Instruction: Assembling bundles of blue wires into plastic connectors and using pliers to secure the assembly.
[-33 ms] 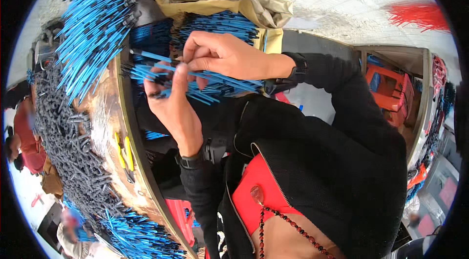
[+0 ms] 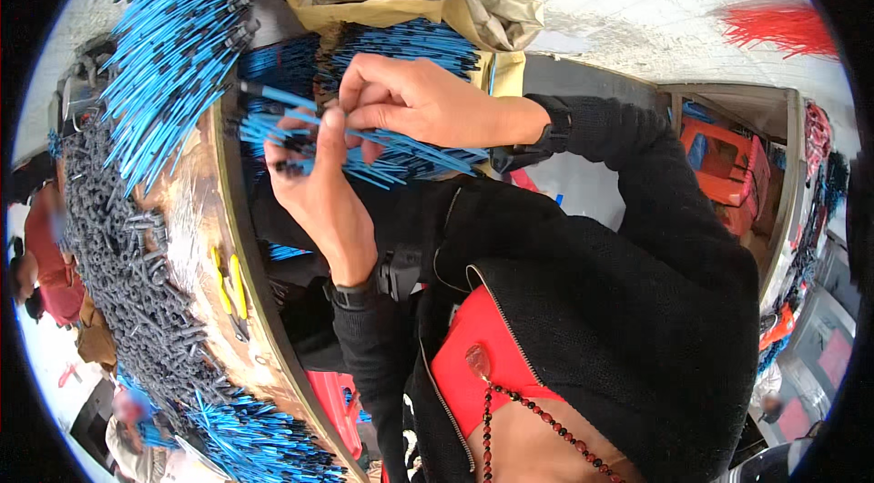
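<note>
My left hand (image 2: 319,201) is closed around a loose bunch of blue wires (image 2: 387,169) with black end pieces, its thumb raised along the top. Just above and to its right, my right hand (image 2: 405,101) pinches at one of these wires close to the left thumb; the exact part between its fingertips is hidden. One blue wire (image 2: 284,96) with a dark grey tip sticks out leftward past the thumb, slightly smeared by motion. Behind the hands, more blue wires (image 2: 410,44) fill a yellowish sack (image 2: 364,5).
A wooden bench (image 2: 205,251) at left carries a heap of dark grey sleeves (image 2: 137,274), yellow-handled pliers (image 2: 238,285) and piles of blue wires (image 2: 182,64). Red wires (image 2: 778,30) lie at the far right. A red crate (image 2: 724,164) sits in a wooden shelf (image 2: 797,137). Other people are beyond the bench.
My left hand and its wires have shifted very slightly up and left, and the wires at its left look more blurred. My right hand keeps its pinch almost in place.
</note>
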Demonstrator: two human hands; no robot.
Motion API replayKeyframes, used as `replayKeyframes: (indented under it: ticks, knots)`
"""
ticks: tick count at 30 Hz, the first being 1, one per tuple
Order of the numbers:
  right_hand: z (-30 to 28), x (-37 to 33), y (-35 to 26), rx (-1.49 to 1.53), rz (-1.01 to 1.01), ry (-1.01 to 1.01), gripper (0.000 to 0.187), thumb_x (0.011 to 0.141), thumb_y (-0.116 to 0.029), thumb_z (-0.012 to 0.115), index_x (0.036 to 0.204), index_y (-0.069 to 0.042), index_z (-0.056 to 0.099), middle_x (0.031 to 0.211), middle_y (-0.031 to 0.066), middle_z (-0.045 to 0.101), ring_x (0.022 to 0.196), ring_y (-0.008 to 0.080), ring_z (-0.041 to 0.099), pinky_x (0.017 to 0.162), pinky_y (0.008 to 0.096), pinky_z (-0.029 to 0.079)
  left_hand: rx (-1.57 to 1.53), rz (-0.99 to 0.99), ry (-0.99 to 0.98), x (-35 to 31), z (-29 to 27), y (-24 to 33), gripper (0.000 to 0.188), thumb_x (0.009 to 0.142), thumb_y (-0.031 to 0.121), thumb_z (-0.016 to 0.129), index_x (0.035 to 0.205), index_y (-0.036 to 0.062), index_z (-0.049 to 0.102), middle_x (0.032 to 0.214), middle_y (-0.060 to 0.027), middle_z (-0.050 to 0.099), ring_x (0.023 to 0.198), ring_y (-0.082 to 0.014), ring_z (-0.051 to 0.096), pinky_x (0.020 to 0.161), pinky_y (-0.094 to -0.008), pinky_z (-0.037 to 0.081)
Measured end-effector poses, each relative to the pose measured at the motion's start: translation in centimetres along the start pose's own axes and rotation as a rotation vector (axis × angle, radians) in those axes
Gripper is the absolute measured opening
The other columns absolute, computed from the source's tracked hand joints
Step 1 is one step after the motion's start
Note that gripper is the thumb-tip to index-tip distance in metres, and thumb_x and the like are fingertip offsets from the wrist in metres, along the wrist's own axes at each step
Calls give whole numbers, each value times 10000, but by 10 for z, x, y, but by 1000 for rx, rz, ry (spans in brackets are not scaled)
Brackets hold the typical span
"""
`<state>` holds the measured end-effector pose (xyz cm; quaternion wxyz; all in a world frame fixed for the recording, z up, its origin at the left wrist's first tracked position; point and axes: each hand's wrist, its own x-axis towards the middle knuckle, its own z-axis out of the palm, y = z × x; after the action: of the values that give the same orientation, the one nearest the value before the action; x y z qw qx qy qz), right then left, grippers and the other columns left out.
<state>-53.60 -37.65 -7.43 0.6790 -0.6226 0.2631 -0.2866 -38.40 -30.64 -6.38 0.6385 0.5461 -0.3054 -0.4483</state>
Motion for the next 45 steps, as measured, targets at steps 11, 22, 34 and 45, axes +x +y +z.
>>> replayKeyframes:
  ticks: [11, 22, 34, 45]
  knots:
    - [-43, -36, 51, -99, -22, 155, 186, 1005, -189, 544, 1097, -28, 549, 850, 85, 685, 808, 172, 696, 740, 280, 544, 44, -88, -208, 7, 9, -28, 180, 927, 80, 663, 1064, 50, 550, 872, -30, 613, 743, -98, 554, 724, -253, 460]
    - [-150, -155, 356, -804, 279, 8, 442, 921, -215, 536, 1331, -49, 527, 1329, 183, 554, 1256, 351, 499, 1041, 450, 417, 61, -108, -178, -15, -12, 13, 154, 884, 43, 650, 1018, 34, 574, 956, -92, 624, 770, -195, 670, 697, -316, 532]
    - [-234, -92, 410, -1429, -161, 28, 468, 954, -109, 489, 1420, -130, 464, 1407, 129, 508, 1277, 293, 503, 986, 381, 462, -259, -59, -182, -12, -43, 2, 144, 962, 123, 607, 1075, 53, 555, 803, -58, 670, 706, -134, 657, 662, -272, 541]
    - [-171, -15, 251, -1507, -491, 277, 520, 867, -36, 557, 1370, -169, 565, 1372, 112, 554, 1167, 288, 596, 926, 367, 512, -151, 1, 102, -14, -71, 46, 227, 959, 230, 614, 1116, 71, 574, 875, -57, 637, 835, -169, 641, 773, -315, 516]
